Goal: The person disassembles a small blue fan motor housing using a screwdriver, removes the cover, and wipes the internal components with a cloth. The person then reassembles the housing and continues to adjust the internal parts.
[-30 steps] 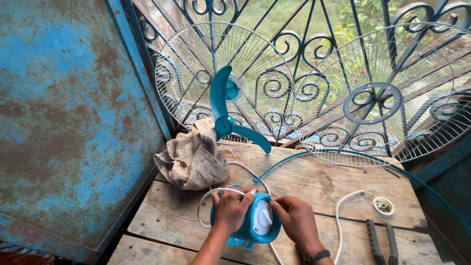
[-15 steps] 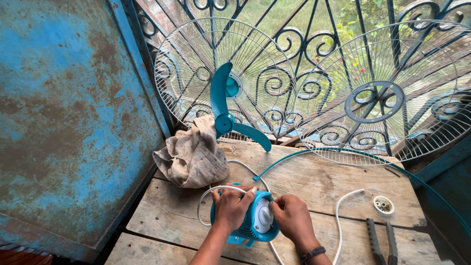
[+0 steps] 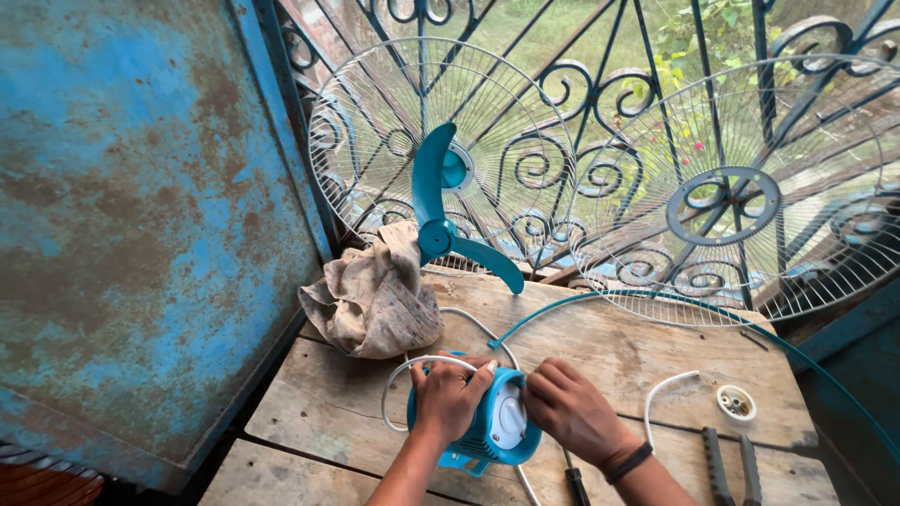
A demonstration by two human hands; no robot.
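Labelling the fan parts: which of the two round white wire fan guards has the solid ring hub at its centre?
The right-hand wire guard, leaning on the iron grille. The left guard stands behind the teal fan blade.

Bare planks of the wooden surface (image 3: 600,342) lay open behind the 2 hands. To the left, a crumpled cloth (image 3: 375,300) and a white cable (image 3: 412,370) crowded the way. To the right sat pliers (image 3: 731,464) and a small white disc (image 3: 737,403). Wire fan guards (image 3: 731,197) and a teal fan blade (image 3: 441,220) blocked the back edge.
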